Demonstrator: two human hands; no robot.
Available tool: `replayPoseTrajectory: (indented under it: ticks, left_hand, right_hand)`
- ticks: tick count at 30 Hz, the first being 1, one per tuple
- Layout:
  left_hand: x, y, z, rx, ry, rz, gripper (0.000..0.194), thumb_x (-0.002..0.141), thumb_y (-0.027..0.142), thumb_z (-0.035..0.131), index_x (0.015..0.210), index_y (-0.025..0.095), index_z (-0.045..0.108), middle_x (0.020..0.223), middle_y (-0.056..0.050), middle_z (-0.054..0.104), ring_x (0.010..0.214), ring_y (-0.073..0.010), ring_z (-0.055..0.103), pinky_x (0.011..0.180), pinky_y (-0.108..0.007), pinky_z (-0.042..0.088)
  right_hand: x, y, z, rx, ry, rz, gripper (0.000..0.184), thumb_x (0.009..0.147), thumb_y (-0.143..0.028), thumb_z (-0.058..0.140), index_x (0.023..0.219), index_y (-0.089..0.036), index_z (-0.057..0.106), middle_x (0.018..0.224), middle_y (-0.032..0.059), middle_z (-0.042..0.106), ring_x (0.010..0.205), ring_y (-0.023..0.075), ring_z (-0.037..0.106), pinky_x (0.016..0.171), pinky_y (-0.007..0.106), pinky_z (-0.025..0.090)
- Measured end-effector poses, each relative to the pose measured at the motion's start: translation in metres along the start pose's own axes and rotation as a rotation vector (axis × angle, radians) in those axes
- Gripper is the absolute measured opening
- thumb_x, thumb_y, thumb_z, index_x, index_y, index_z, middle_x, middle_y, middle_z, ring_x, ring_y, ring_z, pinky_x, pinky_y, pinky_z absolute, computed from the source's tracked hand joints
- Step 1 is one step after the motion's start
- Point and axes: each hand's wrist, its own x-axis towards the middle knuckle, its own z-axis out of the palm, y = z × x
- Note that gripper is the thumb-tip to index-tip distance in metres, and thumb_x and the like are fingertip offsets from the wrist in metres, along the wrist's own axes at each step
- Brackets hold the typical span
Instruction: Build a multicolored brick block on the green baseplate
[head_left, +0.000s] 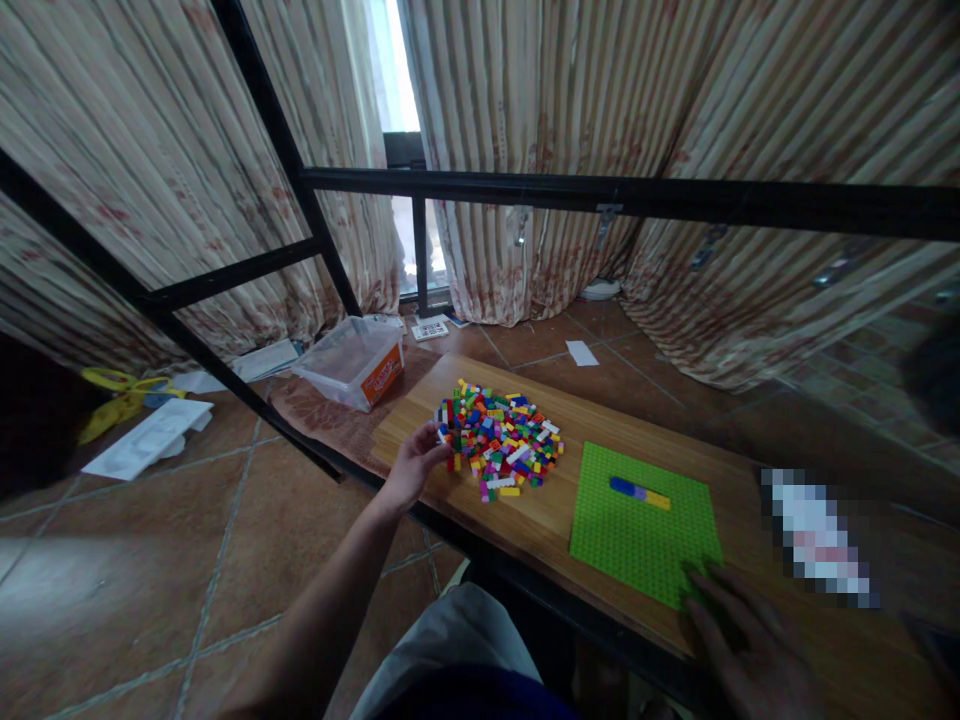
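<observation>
A heap of small multicoloured toy bricks (502, 440) lies on the wooden bench top. At the heap's left edge is my left hand (414, 468), its thumb and fingers closed around what looks like a small blue and white toy brick (444, 436). To the right of the heap lies a green studded baseplate (637, 555). A short row of blue, lilac and yellow bricks (640, 493) sits on its upper part. My right hand (754, 640) rests at the baseplate's lower right corner, fingers stretched out and holding nothing.
A clear plastic tub (352, 360) with an orange label stands beyond the bench's left end. A black metal frame (525, 183) crosses behind the bench. White packaging (150, 440) lies on the tiled floor at left. A pixelated patch covers something at the bench's right.
</observation>
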Motion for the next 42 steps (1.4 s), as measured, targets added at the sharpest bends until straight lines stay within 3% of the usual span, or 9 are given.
replayPoseTrajectory:
  ticks: [4,11,17,22,27,32,42]
  left_hand:
    - [-0.003,0.004,0.008,-0.205,0.086,-0.127,0.040,0.057,0.019,0.079,0.091,0.017,0.058,0.078,0.002,0.065,0.068,-0.0100,0.063,0.071,-0.024,0.052]
    - [-0.003,0.007,0.013,-0.214,0.150,-0.183,0.041,0.053,0.015,0.079,0.087,0.017,0.056,0.069,0.004,0.064,0.063,-0.0107,0.064,0.066,-0.023,0.053]
    - [-0.004,0.009,0.011,-0.175,0.113,-0.230,0.040,0.057,0.019,0.081,0.091,0.013,0.062,0.071,-0.001,0.067,0.066,-0.0124,0.066,0.065,-0.023,0.053]
    - [-0.004,0.007,0.009,-0.166,0.120,-0.218,0.036,0.060,0.031,0.083,0.082,0.014,0.060,0.071,-0.001,0.067,0.065,-0.0122,0.065,0.064,-0.023,0.053]
    - [-0.004,0.005,0.008,-0.116,0.093,-0.196,0.041,0.060,0.039,0.083,0.084,0.014,0.060,0.077,-0.003,0.069,0.066,-0.0127,0.065,0.064,-0.024,0.053]
    - [-0.004,0.004,0.008,-0.090,0.089,-0.189,0.044,0.061,0.041,0.082,0.088,0.014,0.061,0.077,-0.003,0.069,0.066,-0.0138,0.066,0.064,-0.025,0.053]
    - [0.004,0.007,0.015,-0.013,0.158,-0.115,0.039,0.063,0.040,0.079,0.085,0.013,0.060,0.066,-0.001,0.067,0.057,-0.0123,0.065,0.058,-0.023,0.052]
  right_hand:
    - [0.001,-0.002,0.000,-0.009,0.017,-0.017,0.052,0.083,-0.063,0.045,0.112,-0.025,0.066,0.129,0.0089,0.059,0.118,0.0309,0.055,0.099,0.051,0.046]
    - [0.000,-0.007,0.001,-0.010,0.053,-0.008,0.051,0.083,-0.063,0.044,0.111,-0.025,0.067,0.126,0.0089,0.060,0.118,0.0305,0.055,0.102,0.050,0.043]
    - [0.000,-0.005,0.000,-0.021,0.027,-0.030,0.052,0.084,-0.063,0.043,0.111,-0.025,0.067,0.125,0.0092,0.061,0.116,0.0291,0.056,0.099,0.048,0.046]
    - [0.000,0.000,0.001,-0.033,0.030,-0.079,0.050,0.086,-0.060,0.043,0.110,-0.024,0.067,0.124,0.0100,0.061,0.116,0.0294,0.056,0.098,0.049,0.046]
    - [-0.002,0.001,0.003,-0.038,0.039,-0.090,0.048,0.087,-0.058,0.043,0.111,-0.025,0.067,0.123,0.0099,0.062,0.117,0.0299,0.056,0.098,0.050,0.046]
    - [-0.002,0.004,0.004,-0.022,0.024,-0.118,0.048,0.086,-0.060,0.042,0.108,-0.026,0.068,0.122,0.0098,0.063,0.117,0.0305,0.056,0.099,0.050,0.045]
    - [0.001,-0.005,0.002,-0.023,0.036,-0.026,0.052,0.085,-0.063,0.043,0.113,-0.025,0.065,0.127,0.0090,0.059,0.115,0.0303,0.056,0.099,0.051,0.044]
